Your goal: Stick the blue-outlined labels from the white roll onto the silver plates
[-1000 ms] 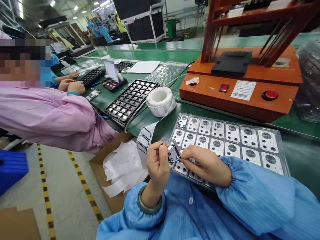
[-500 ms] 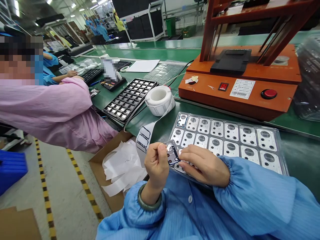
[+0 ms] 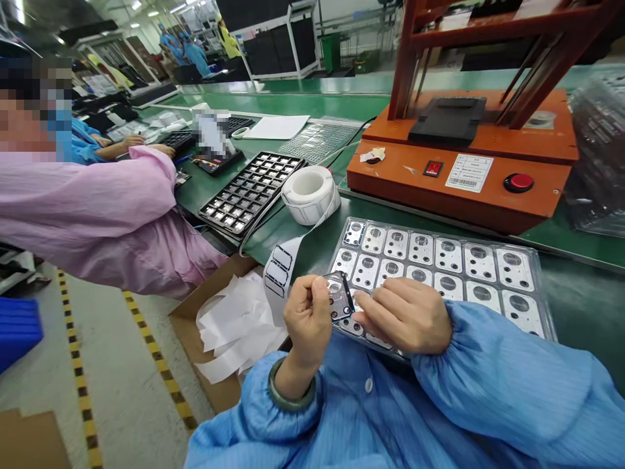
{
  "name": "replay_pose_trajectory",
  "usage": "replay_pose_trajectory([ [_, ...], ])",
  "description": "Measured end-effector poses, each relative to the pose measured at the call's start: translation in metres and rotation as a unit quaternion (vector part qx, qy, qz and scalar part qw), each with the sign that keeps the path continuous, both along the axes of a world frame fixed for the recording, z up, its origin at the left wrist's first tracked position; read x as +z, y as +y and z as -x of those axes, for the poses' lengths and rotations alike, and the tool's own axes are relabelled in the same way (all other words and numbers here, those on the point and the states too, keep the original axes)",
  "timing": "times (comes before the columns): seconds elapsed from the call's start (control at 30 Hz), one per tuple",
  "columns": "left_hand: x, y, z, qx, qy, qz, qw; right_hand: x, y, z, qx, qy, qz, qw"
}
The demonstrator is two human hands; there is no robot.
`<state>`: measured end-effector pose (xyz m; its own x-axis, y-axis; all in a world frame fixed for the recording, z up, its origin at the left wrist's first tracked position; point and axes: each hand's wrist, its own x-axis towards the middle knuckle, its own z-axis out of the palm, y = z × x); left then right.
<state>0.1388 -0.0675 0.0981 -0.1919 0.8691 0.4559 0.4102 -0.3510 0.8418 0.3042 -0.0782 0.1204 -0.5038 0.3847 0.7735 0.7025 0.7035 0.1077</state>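
Observation:
My left hand [image 3: 308, 316] is closed, pinching a small silver metal plate [image 3: 336, 294] by its left side between thumb and fingers. A black strip frames the plate's top and right edges, and round holes show in its face. My right hand [image 3: 407, 316] is curled in, its fingertips at the plate's right edge. Below both hands lies a clear plastic tray [image 3: 540, 277] with rows of similar silver plates in its pockets. Left of my left hand, a white label strip [image 3: 279, 270] printed with black frame outlines hangs from a roll [image 3: 312, 189].
An orange press machine [image 3: 459, 176] stands behind the tray. A black tray of small parts [image 3: 251, 189] lies on the green bench. At left sit a cardboard box with crumpled white paper [image 3: 234, 319] and a co-worker in a pink sleeve [image 3: 97, 195].
The held plate has turned slightly, so its black right edge shows more fully. My right fingers have curled more and shifted slightly along that edge. The camera view has moved a little.

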Motion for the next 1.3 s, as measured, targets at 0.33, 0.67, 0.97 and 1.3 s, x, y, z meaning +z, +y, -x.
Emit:
replay_pose_trajectory([
  [0.33,0.001,-0.001,0.000,0.006,-0.020,0.027,0.999,-0.004,0.000,0.009,0.107,0.247,0.470,0.841],
  [0.67,0.001,-0.004,-0.004,-0.068,-0.052,0.071,0.994,-0.002,0.003,0.005,0.109,0.320,0.574,0.746],
  [0.97,0.003,-0.009,-0.010,-0.113,-0.017,0.067,0.991,0.001,0.008,0.001,0.110,0.397,0.579,0.704],
  [1.3,-0.002,-0.011,-0.011,-0.116,0.010,0.050,0.992,-0.002,0.007,0.001,0.093,0.405,0.590,0.693],
])
